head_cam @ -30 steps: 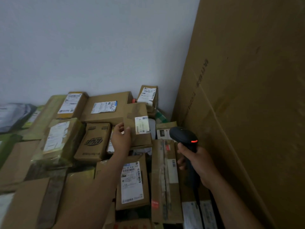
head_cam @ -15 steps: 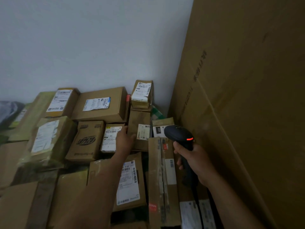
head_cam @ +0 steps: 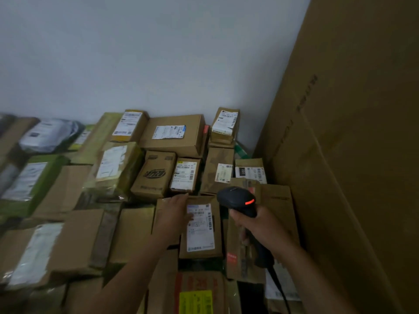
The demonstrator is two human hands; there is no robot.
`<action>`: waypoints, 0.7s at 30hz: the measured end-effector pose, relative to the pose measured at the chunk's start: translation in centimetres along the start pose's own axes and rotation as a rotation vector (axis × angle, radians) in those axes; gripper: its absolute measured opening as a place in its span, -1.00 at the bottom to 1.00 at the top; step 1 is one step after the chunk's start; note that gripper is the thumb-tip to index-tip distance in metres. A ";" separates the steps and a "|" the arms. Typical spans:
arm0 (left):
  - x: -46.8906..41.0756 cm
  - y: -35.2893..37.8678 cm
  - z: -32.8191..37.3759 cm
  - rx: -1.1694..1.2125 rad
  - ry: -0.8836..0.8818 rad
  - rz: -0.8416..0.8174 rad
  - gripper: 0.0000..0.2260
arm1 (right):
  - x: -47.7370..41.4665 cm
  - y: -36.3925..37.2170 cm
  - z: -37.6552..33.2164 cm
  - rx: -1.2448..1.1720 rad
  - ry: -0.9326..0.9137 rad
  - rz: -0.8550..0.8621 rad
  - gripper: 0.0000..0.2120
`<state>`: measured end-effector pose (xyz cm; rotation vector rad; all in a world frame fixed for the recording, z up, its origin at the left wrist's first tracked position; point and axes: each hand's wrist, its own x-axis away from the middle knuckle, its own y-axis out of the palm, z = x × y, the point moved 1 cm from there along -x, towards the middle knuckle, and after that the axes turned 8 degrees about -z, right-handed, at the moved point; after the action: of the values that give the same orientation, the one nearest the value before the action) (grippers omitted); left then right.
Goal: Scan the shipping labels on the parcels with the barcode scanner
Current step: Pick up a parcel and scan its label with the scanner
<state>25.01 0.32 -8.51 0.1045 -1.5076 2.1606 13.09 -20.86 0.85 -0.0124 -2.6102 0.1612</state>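
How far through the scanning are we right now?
Done: the small box lifted a second ago lies back among the others, probably scanned. In hand: left hand rests on the near parcel and its label; right hand grips the scanner, light on. Left: many labelled parcels around; nothing marks which are scanned.

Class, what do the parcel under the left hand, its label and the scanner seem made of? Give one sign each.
Parcel: brown matte cardboard, by its creased edges. Label: white paper, probably, printed with barcodes. Scanner: black moulded plastic, it seems; smooth rounded head, slight sheen.
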 end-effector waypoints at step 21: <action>-2.8 -1.0 -2.0 0.146 0.240 -0.349 -0.65 | 0.0 2.7 4.4 0.062 0.110 0.243 -0.82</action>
<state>28.29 1.34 -9.38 0.1403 -1.1061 1.9216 10.83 -18.64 -3.22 -0.3093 -2.4855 0.3176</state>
